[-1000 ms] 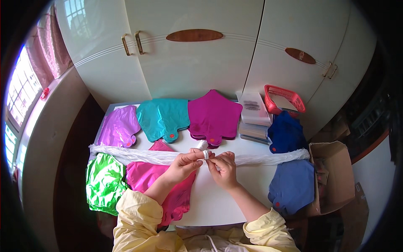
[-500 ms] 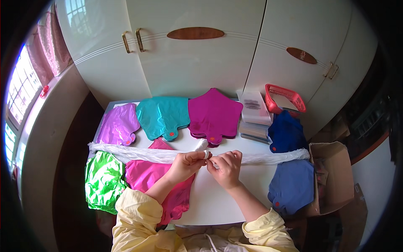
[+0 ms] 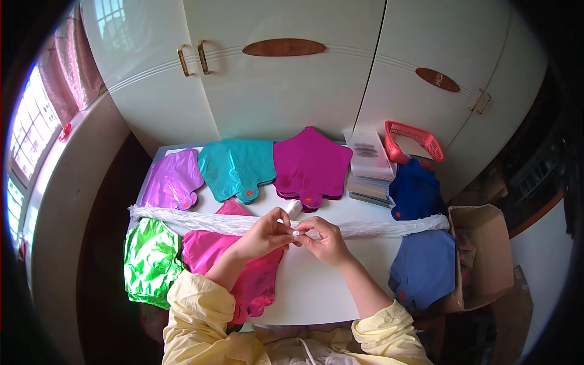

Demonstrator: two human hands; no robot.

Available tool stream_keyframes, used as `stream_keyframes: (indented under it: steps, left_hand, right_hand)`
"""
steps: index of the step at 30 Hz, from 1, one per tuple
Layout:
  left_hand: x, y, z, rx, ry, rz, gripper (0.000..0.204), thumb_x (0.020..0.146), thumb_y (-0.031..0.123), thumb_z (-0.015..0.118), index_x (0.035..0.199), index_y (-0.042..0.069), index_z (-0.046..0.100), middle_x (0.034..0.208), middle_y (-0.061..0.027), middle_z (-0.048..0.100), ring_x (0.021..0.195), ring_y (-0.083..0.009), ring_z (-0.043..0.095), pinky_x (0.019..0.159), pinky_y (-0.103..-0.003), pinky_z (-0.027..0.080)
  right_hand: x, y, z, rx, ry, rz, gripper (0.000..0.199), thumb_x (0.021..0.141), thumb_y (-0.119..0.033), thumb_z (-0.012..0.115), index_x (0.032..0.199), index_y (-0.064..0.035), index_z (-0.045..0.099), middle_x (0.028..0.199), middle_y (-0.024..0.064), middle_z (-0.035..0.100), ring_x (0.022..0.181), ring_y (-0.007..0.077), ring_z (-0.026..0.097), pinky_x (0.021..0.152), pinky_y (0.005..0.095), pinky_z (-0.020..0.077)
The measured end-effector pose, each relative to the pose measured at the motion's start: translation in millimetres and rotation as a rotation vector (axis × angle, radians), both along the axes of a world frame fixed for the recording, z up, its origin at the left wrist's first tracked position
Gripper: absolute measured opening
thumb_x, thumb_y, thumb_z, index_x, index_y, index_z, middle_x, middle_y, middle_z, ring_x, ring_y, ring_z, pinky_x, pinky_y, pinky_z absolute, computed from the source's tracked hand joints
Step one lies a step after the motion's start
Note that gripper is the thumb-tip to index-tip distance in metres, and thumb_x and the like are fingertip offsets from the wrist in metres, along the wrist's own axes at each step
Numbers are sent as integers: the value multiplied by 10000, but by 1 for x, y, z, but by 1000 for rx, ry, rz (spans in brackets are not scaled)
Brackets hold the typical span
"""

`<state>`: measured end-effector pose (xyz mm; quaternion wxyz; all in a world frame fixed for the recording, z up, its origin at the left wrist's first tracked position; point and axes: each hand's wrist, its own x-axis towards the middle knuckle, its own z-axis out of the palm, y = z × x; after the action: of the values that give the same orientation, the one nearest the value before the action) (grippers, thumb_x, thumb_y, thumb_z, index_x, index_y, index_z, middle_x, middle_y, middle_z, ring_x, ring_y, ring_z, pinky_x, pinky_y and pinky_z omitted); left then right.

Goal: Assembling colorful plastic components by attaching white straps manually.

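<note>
Stretching across the counter (image 3: 316,286), a white plastic strip (image 3: 201,224) is pinched at its middle by both hands, left (image 3: 267,231) and right (image 3: 325,238), grips clamped, foil balloons fanned around it.

both hands, left hand (image 3: 266,232) and right hand (image 3: 324,238), pinch a white plastic strip (image 3: 201,222) (stretched across the white table (image 3: 316,286)).

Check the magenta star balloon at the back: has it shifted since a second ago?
No. The magenta star balloon lies in the same spot, between the teal balloon and the stack of packets, its lower tip just behind the white strip.
</note>
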<state>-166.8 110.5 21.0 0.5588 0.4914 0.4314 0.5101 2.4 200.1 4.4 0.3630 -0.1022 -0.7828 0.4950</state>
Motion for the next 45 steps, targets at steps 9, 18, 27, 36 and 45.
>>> stream_keyframes:
  steps: [9,18,27,36,45]
  left_hand:
    - [4,3,2,1,96,79,302,803,4,622,943,84,367,771,-42,600,705,-93,574,579,-221,425]
    - [16,8,7,261,645,395,242,704,82,718,828,46,513,744,-20,623,673,-88,591,563,-236,437]
    - [20,12,12,342,889,456,137,701,60,701,821,50,637,783,-35,652,664,-115,613,544,-237,444]
    - [-39,47,15,380,1394,572,48,715,69,618,760,85,613,680,-39,614,683,-228,590,604,-347,476]
    - [-52,61,-25,604,1640,383,61,724,57,540,754,72,591,707,-60,602,724,-239,591,707,-345,432]
  right_hand:
    - [-2,6,-12,-11,80,-18,147,785,-66,662,907,-48,583,801,56,603,740,159,606,662,275,485]
    - [-6,10,-16,120,118,-179,123,765,-24,646,883,-35,611,816,80,608,730,196,605,656,296,484]
    - [-6,10,-19,119,88,-248,111,766,-88,654,857,-39,613,824,72,603,786,234,585,686,325,464]
    - [-4,19,-21,319,186,-493,225,800,-200,639,977,-75,580,884,42,612,840,229,568,725,357,435]
    - [-1,17,-20,320,125,-483,202,831,-202,589,1000,-93,560,843,28,594,831,207,560,743,345,409]
